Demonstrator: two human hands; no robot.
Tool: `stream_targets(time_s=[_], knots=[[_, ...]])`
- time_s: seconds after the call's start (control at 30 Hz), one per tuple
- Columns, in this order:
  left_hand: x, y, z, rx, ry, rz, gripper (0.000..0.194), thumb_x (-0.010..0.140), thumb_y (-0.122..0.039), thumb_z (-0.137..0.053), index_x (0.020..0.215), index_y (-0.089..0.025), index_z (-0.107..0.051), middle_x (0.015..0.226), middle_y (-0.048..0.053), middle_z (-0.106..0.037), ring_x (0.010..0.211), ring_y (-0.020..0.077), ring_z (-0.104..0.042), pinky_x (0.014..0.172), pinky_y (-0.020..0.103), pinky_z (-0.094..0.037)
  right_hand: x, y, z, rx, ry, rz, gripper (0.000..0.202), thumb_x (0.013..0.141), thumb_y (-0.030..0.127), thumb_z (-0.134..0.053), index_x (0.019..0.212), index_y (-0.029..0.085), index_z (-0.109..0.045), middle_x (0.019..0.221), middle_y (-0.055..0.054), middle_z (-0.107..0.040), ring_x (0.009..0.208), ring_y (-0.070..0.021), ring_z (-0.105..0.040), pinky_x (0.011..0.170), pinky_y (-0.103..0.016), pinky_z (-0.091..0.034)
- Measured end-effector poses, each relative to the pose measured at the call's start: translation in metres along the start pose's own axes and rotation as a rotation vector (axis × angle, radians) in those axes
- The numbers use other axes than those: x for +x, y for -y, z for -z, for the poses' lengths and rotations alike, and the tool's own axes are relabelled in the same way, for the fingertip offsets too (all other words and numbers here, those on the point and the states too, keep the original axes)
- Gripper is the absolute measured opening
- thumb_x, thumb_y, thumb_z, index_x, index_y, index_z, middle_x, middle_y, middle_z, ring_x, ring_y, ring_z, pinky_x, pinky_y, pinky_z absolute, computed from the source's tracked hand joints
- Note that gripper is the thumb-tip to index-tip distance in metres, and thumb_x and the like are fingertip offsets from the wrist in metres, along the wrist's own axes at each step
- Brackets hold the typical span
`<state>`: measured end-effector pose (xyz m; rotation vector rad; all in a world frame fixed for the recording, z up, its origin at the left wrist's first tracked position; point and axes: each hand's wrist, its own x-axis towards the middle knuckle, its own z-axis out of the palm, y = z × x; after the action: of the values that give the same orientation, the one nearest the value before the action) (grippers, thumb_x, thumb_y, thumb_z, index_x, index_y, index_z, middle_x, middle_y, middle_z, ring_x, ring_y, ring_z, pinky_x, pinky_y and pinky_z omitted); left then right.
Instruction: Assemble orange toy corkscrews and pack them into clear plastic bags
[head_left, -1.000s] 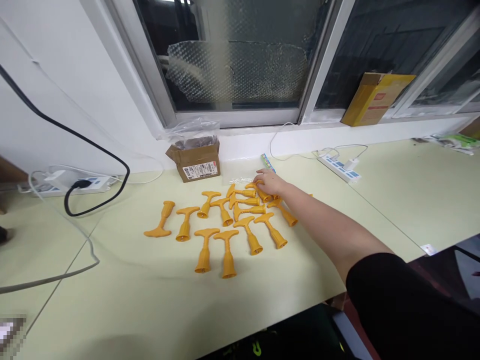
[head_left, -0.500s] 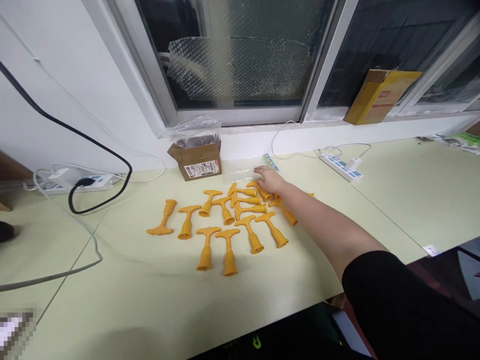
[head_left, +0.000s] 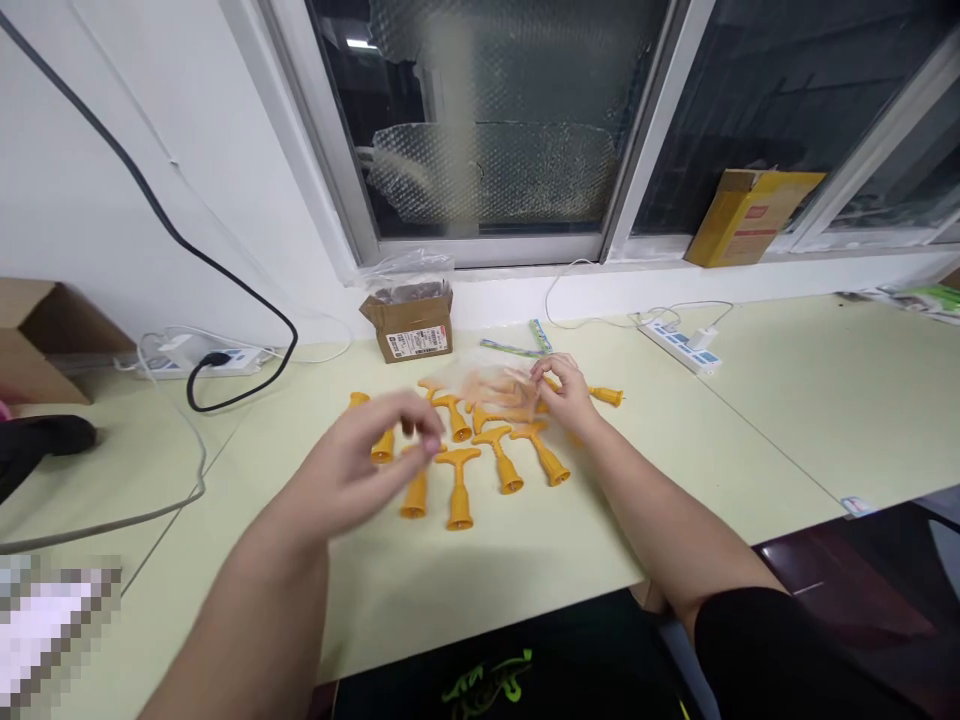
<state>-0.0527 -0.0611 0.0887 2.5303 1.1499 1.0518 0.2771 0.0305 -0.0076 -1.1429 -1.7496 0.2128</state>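
Note:
My right hand point(head_left: 564, 392) pinches a clear plastic bag point(head_left: 491, 385) and holds it over part of a group of yellow T-handled tools point(head_left: 460, 490) with flared, bell-shaped ends. The bag is blurred, and yellow pieces show through it. Colourful green-blue strips point(head_left: 517, 349) lie at the bag's far side. My left hand point(head_left: 375, 450) hovers above the tools on the left, its fingers curved and apart from the thumb with nothing between them. It is smeared by motion and hides some of the tools. Another yellow tool point(head_left: 606, 395) pokes out right of my right wrist.
A small open cardboard box point(head_left: 415, 338) with plastic film stands against the wall. Power strips with cables sit at left point(head_left: 225, 360) and right point(head_left: 679, 345). A black cable point(head_left: 187, 250) hangs at the left. A yellow carton point(head_left: 750, 220) leans on the window.
My left hand has come into view from the lower left. My right hand has drawn the plastic bag nearer, from flat on the table to over the yellow tools. The view has shifted slightly.

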Motion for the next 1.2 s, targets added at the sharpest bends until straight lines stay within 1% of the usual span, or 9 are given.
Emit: stream_targets(time_s=[0.13,0.23,0.37,0.57,0.73,0.83,0.93,1.03,1.2], knots=[[0.027,0.023,-0.032,-0.007,-0.014,-0.018,0.019,0.094,-0.036,-0.061,0.108,-0.025,-0.069,0.120,0.008,-0.065,0.120,0.0255,-0.059,0.108,0.047,-0.047,-0.014,0.005,-0.006,0.112,0.055,-0.014,0.008,0.086,0.020,-0.056,0.079,0.023,-0.059,0.111,-0.009,-0.064,0.112,-0.0246,-0.060,0.104,-0.042,-0.046],[0.023,0.034,-0.060,-0.077,0.190,-0.060,0.034,0.087,-0.044,-0.071,0.116,-0.026,-0.068,0.136,0.009,-0.060,0.135,0.0288,-0.050,0.116,0.048,-0.041,-0.019,0.003,-0.014,0.113,0.061,-0.033,0.006,0.085,0.020,-0.059,0.083,0.022,-0.064,0.105,-0.008,-0.060,0.105,-0.0230,-0.060,0.098,-0.038,-0.048],[0.005,0.033,-0.084,-0.032,0.357,-0.090,0.049,0.079,-0.050,-0.079,0.122,-0.031,-0.067,0.142,0.006,-0.057,0.141,0.0319,-0.044,0.116,0.050,-0.038,-0.020,-0.003,-0.022,0.091,0.171,-0.015,0.012,0.084,0.015,-0.056,0.088,0.021,-0.066,0.091,-0.005,-0.062,0.091,-0.0209,-0.060,0.087,-0.034,-0.050],[0.002,0.043,-0.090,0.066,0.378,-0.046,0.030,0.088,-0.032,-0.067,0.118,-0.028,-0.067,0.125,0.005,-0.068,0.123,0.0271,-0.059,0.103,0.045,-0.046,-0.022,-0.003,-0.025,0.074,0.285,0.031,0.019,0.087,0.014,-0.055,0.098,0.021,-0.069,0.103,-0.006,-0.072,0.102,-0.0220,-0.066,0.095,-0.038,-0.049],[0.002,0.056,-0.092,0.090,0.187,0.068,0.016,0.093,-0.025,-0.053,0.104,-0.024,-0.066,0.100,0.003,-0.073,0.092,0.0201,-0.068,0.084,0.035,-0.051,-0.021,0.000,-0.014,-0.043,0.242,0.002,0.029,0.092,0.019,-0.054,0.118,0.021,-0.067,0.120,-0.009,-0.072,0.113,-0.0234,-0.065,0.100,-0.039,-0.048],[0.001,0.061,-0.095,0.099,-0.017,0.110,0.018,0.096,-0.027,-0.053,0.109,-0.022,-0.064,0.094,0.003,-0.071,0.081,0.0173,-0.066,0.075,0.031,-0.052,-0.020,0.005,-0.001,-0.094,0.304,-0.051,0.018,0.091,0.022,-0.058,0.105,0.019,-0.069,0.101,-0.007,-0.074,0.090,-0.0204,-0.067,0.083,-0.034,-0.052],[0.001,0.062,-0.096,0.118,-0.168,0.069,0.017,0.097,-0.023,-0.053,0.110,-0.021,-0.062,0.096,0.004,-0.068,0.080,0.0155,-0.065,0.074,0.029,-0.052,-0.021,0.013,0.011,-0.124,0.500,-0.104,0.012,0.088,0.029,-0.066,0.098,0.022,-0.069,0.087,-0.003,-0.073,0.072,-0.0175,-0.065,0.070,-0.031,-0.050],[0.001,0.060,-0.095,0.155,-0.254,0.017,0.013,0.096,-0.018,-0.054,0.106,-0.021,-0.061,0.098,0.005,-0.065,0.079,0.0145,-0.064,0.073,0.028,-0.052,-0.024,0.021,0.016,-0.193,0.648,-0.139,0.013,0.081,0.028,-0.076,0.093,0.024,-0.071,0.088,-0.004,-0.072,0.074,-0.0206,-0.066,0.068,-0.034,-0.050],[0.000,0.053,-0.088,0.207,-0.293,-0.059,0.020,0.091,-0.009,-0.050,0.091,-0.022,-0.065,0.107,0.008,-0.062,0.083,0.0163,-0.062,0.073,0.031,-0.052,-0.028,0.025,0.009,-0.298,0.693,-0.211,0.021,0.078,0.025,-0.078,0.098,0.023,-0.072,0.097,-0.009,-0.071,0.085,-0.0274,-0.067,0.074,-0.039,-0.052]])
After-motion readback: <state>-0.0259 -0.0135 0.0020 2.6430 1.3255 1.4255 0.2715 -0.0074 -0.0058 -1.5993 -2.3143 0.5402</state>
